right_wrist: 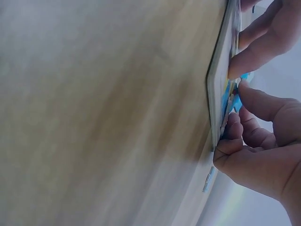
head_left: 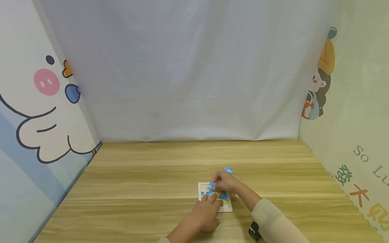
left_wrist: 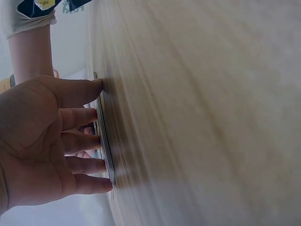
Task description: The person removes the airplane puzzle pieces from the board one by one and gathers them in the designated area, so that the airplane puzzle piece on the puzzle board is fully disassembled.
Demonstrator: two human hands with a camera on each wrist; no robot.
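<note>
A small jigsaw puzzle in a white frame [head_left: 226, 209] lies flat on the wooden table, with blue and yellow pieces inside it. My left hand [head_left: 205, 213] rests on the puzzle, its fairly straight fingertips pressing the pieces near the lower middle. At the upper part of the frame, my right hand [head_left: 226, 182] pinches a blue and white puzzle piece [head_left: 212, 185] between thumb and fingers. That blue piece [right_wrist: 237, 101] shows tilted over the tray in the right wrist view. Part of the picture is hidden under both hands.
One loose blue puzzle piece [head_left: 229, 170] lies on the table just beyond the frame. A black object [head_left: 254, 231] sits near the right forearm. A pale curtain [head_left: 194, 74] hangs behind the table [head_left: 136, 189], and printed panels stand at both sides.
</note>
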